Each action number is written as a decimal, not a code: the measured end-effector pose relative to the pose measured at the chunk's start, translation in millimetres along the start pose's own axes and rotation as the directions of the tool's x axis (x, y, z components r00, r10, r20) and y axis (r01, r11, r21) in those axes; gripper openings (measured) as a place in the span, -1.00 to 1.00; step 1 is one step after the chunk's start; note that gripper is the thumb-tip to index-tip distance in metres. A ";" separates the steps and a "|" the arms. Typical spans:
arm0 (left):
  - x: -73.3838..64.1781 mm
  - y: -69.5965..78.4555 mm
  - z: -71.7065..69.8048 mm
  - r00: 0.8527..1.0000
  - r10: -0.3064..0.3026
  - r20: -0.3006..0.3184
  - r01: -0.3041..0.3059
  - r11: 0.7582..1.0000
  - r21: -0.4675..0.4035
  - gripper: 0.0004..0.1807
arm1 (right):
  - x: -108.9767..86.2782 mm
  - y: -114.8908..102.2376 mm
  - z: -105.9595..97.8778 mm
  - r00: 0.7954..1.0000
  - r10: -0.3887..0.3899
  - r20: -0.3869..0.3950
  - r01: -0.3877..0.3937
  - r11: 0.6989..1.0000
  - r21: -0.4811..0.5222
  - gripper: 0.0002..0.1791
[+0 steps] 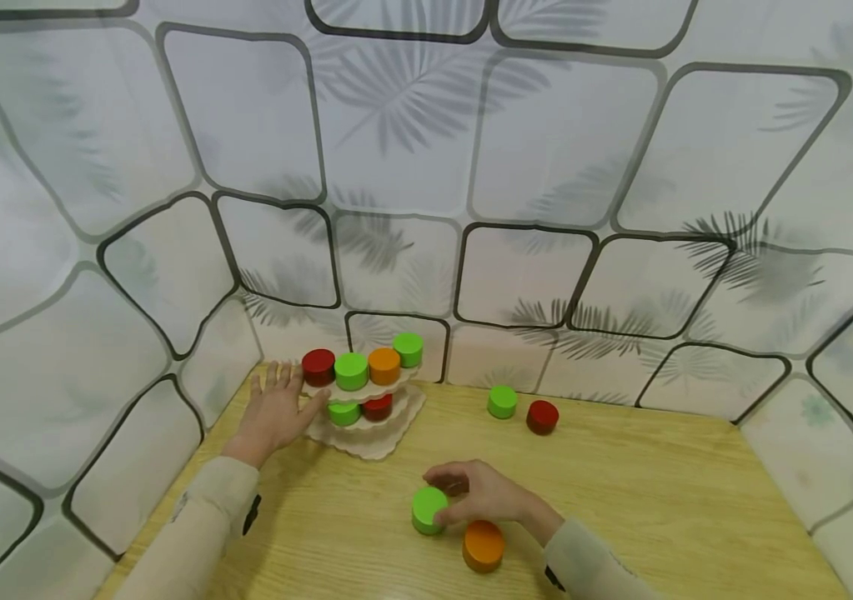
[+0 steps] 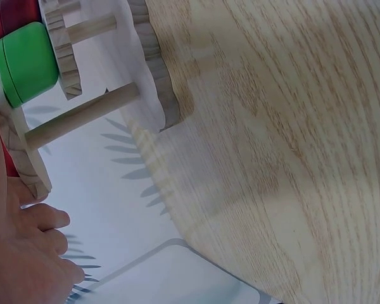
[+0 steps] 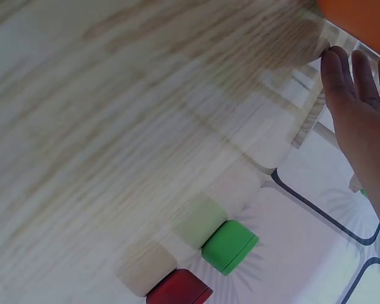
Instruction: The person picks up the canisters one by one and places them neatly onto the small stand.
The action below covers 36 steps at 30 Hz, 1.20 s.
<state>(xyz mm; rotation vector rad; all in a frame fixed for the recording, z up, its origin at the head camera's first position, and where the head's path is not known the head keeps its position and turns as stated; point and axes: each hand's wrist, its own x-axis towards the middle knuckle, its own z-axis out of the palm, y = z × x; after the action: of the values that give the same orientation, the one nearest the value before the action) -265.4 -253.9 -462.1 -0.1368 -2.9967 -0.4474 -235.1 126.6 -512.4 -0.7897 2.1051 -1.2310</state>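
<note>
A wooden tiered stand with scalloped plates (image 1: 373, 444) stands at the back left of the table. My left hand (image 1: 273, 410) rests at the left edge of its upper plate, fingers spread and thumb along the rim. On that plate sit a dark red block (image 1: 318, 367), an orange one (image 1: 384, 366) and two round green ones; a green block (image 1: 343, 412) and a red one lie on the lower plate. Front and centre, my right hand (image 1: 484, 493) reaches over a round green block (image 1: 428, 512), fingers parted, thumb overlapping its right side. Beside it is an orange block (image 1: 483, 547).
Toward the back wall, a green block (image 1: 503, 401) and a dark red block (image 1: 542, 418) stand on the wooden table (image 1: 644, 492). Patterned fabric walls (image 1: 524, 275) enclose the table at the back and sides.
</note>
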 end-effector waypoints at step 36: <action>0.9 -1.1 0.8 1.000 0.004 0.005 -0.004 1.000 -0.014 0.01 | -1.4 6.8 3.3 1.000 -0.022 -0.018 0.021 0.997 -0.073 -0.38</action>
<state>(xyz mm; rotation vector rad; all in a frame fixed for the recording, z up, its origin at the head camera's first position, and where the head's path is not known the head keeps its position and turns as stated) -266.5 -254.7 -463.0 -0.1455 -2.9979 -0.4679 -233.3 128.5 -519.6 -0.8379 2.1721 -1.1832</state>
